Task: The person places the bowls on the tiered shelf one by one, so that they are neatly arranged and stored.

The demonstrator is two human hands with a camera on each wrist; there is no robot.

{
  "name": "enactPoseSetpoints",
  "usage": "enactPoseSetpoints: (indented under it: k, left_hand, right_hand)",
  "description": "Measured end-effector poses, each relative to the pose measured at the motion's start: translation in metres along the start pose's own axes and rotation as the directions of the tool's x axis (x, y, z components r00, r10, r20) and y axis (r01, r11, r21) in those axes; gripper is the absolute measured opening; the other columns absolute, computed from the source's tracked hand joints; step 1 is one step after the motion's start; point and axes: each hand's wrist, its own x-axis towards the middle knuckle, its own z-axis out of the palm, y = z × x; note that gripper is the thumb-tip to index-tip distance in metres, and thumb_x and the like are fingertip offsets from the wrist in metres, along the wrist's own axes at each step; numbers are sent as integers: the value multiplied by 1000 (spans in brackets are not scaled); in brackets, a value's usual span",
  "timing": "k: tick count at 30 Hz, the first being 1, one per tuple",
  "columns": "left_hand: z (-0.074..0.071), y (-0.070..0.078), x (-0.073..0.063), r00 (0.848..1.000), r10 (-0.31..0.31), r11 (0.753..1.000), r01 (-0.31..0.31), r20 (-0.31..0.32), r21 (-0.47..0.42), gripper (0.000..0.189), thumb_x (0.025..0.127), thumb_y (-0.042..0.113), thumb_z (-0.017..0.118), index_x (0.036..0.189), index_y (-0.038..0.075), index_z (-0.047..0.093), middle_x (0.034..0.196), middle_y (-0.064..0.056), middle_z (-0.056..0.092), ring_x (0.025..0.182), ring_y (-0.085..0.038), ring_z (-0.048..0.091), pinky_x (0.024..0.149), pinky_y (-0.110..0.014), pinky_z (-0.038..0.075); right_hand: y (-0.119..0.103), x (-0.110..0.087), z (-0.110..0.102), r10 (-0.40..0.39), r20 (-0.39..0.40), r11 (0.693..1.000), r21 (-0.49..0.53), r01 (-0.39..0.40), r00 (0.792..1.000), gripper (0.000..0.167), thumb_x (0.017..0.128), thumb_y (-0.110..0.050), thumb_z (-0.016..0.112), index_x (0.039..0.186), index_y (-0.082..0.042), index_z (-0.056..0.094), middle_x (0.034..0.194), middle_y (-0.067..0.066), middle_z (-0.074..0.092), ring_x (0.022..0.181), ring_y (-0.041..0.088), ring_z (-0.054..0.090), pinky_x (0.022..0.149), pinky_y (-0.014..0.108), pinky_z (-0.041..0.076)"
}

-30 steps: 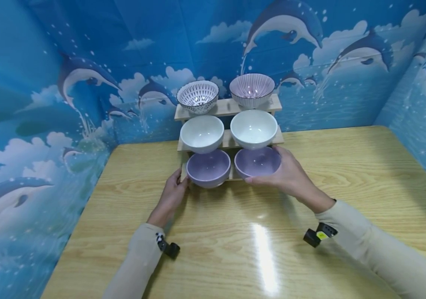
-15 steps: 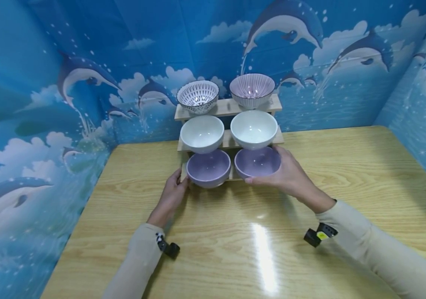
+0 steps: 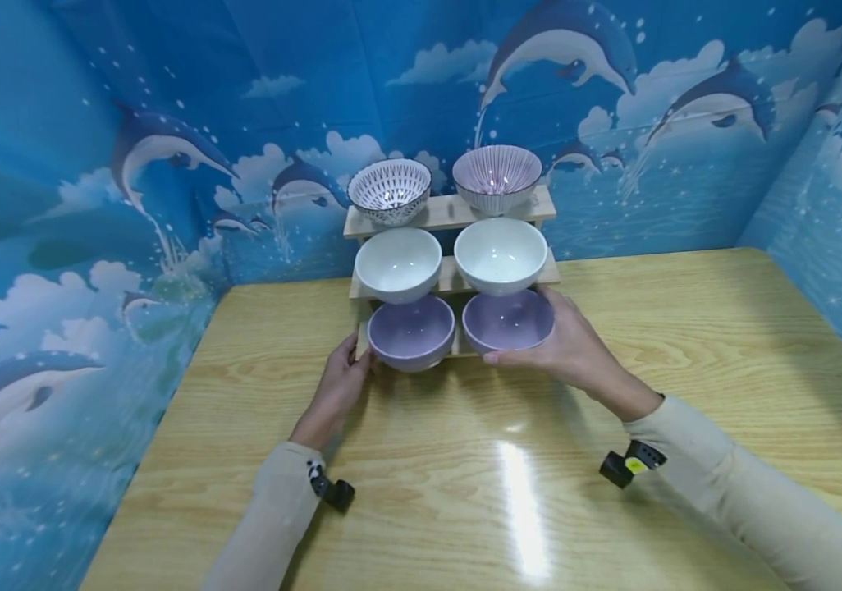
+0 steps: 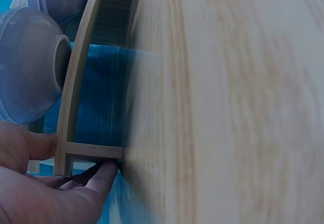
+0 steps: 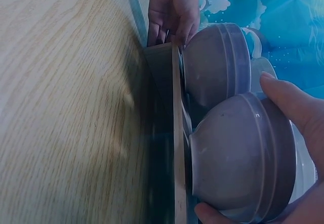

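A three-tier wooden display rack (image 3: 445, 213) bears two bowls on each step. My left hand (image 3: 336, 386) grips the left end of its lowest step; in the left wrist view the thumb lies at the board (image 4: 76, 87) and the fingers are at the end support. On that step sits the left purple bowl (image 3: 412, 332), close to the left hand. My right hand (image 3: 579, 349) holds the right purple bowl (image 3: 510, 320) by its right side, thumb at the front and fingers behind. In the right wrist view this bowl (image 5: 233, 158) stands with its foot at the board.
Two white bowls (image 3: 399, 264) stand on the middle step. Above them are a black-and-white patterned bowl (image 3: 391, 190) and a purple-striped bowl (image 3: 498, 178). The wooden table (image 3: 428, 492) extends forward and to both sides. A blue dolphin-print cloth (image 3: 281, 98) hangs behind and beside it.
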Motion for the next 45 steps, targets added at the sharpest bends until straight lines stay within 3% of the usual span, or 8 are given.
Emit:
enactPoseSetpoints:
  k: [8, 15, 23, 36, 45]
  left_hand:
    - [0, 1, -1, 1000, 25, 1000, -25, 9, -5, 60, 109, 27, 47, 162, 11, 22, 168, -10, 16, 153, -26, 16, 123, -42, 23]
    - [0, 1, 0, 1000, 26, 1000, -26, 10, -3, 60, 109, 26, 47, 161, 9, 22, 168, -11, 15, 154, -26, 14, 123, -41, 23]
    - [0, 2, 1, 1000, 2, 1000, -2, 3, 3, 61, 109, 26, 47, 162, 10, 20, 169, -11, 12, 154, -27, 13, 123, -42, 22]
    - [-1, 1, 1, 1000, 7, 1000, -7, -1, -5, 63, 108, 25, 48, 162, 8, 20, 169, -12, 11, 154, -29, 11, 124, -42, 19]
    - [-2, 3, 0, 999, -25, 999, 26, -28, 23, 67, 107, 28, 51, 162, 10, 18, 169, -12, 10, 154, -31, 11, 124, -44, 18]
  right_hand:
    - [2, 2, 0, -84, 12, 995, 60, 83, 996, 114, 63, -20, 100, 156, -16, 34, 146, 6, 50, 130, 29, 52, 108, 53, 44]
    - [2, 2, 0, -65, 6, 996, 58, 65, 998, 116, 61, -20, 100, 156, -19, 33, 146, 2, 49, 129, 25, 52, 107, 51, 45]
    - [1, -1, -2, -34, 20, 998, 44, 33, 999, 117, 65, -23, 99, 158, -18, 29, 149, 8, 47, 132, 29, 50, 108, 55, 44]
    - [-1, -5, -9, 43, 9, 999, -16, -43, 999, 118, 65, -31, 99, 159, -18, 28, 148, 9, 46, 131, 30, 50, 106, 55, 45]
    - [-7, -12, -19, 211, 22, 974, -95, -208, 977, 130, 68, -46, 94, 163, -9, 12, 159, 25, 28, 139, 48, 39, 107, 59, 45]
